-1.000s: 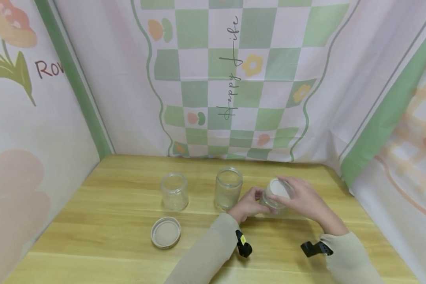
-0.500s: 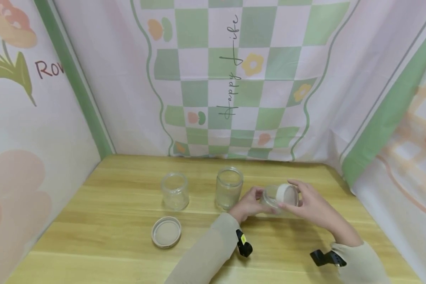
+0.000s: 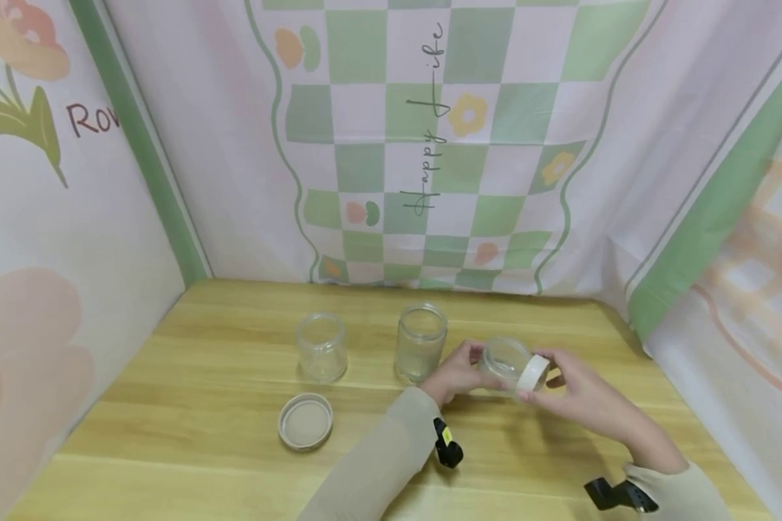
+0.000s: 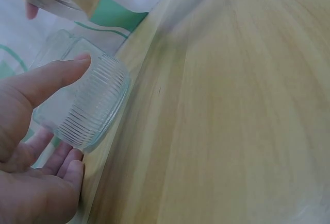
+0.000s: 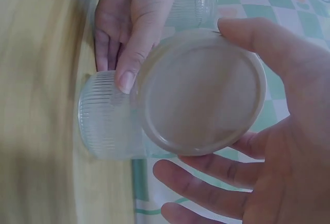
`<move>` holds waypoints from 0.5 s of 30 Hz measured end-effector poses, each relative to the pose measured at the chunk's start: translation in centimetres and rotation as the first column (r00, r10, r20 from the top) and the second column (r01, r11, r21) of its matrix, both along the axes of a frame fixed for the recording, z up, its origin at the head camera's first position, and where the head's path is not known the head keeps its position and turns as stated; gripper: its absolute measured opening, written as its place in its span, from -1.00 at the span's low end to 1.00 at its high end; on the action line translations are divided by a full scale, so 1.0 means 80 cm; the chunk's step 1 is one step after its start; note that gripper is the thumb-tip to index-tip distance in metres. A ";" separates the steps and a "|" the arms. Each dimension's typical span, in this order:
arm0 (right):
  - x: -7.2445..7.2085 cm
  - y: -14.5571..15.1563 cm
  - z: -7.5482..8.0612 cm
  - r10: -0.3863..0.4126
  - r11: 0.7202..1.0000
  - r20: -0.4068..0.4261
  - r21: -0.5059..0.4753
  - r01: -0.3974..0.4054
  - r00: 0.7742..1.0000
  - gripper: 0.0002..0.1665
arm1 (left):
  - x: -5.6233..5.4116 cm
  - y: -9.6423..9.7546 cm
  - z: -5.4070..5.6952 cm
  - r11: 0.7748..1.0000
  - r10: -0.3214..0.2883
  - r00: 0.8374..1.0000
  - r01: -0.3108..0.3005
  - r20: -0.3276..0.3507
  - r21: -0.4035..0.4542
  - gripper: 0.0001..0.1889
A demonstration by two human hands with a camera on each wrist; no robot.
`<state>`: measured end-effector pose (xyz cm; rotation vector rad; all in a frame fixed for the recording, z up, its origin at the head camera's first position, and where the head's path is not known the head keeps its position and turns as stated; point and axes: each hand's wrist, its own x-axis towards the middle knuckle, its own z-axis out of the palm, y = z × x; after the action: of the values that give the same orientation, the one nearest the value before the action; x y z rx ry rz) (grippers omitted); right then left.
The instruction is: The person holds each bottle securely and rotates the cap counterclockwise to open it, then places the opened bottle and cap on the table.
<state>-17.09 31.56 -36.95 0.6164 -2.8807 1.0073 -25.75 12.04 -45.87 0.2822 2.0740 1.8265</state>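
Note:
My left hand (image 3: pixel 457 375) grips a small clear glass jar (image 3: pixel 503 353) on the right part of the table. Ribbing circles the lower part of this jar in the left wrist view, with my thumb lying along its side. Between the thumb and fingers of my right hand (image 3: pixel 583 394) is a round white lid (image 5: pixel 201 98), held by its edge. That lid stands tipped on its side, just right of the jar's open mouth. Its flat face fills the middle of the right wrist view and partly hides the jar behind it.
An open glass jar (image 3: pixel 421 347) stands just left of my left hand, and another open jar (image 3: pixel 322 351) is farther left. In front of that one, a loose lid (image 3: pixel 305 422) lies inside-up on the wooden table (image 3: pixel 189 405). Patterned curtains (image 3: pixel 358 108) enclose the back and sides.
My right hand has lifted the lid off the jar's mouth, shifting it right and slightly downward in view while turning it on its side. My left hand stays on the jar.

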 end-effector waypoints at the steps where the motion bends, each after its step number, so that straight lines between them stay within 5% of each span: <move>1: 0.003 0.001 -0.001 -0.005 1.000 0.010 0.010 0.005 1.000 -0.14 | 0.000 0.000 -0.001 1.000 -0.003 1.000 0.003 -0.001 -0.001 -0.27; 15: 0.023 0.009 -0.032 0.051 0.999 0.126 0.011 -0.053 0.991 -0.05 | 0.002 -0.003 0.004 1.000 -0.019 1.000 0.019 -0.019 0.015 -0.26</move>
<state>-15.26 32.24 -39.54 0.6548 -2.9979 1.0700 -25.57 11.77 -45.59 0.3238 2.0640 1.8360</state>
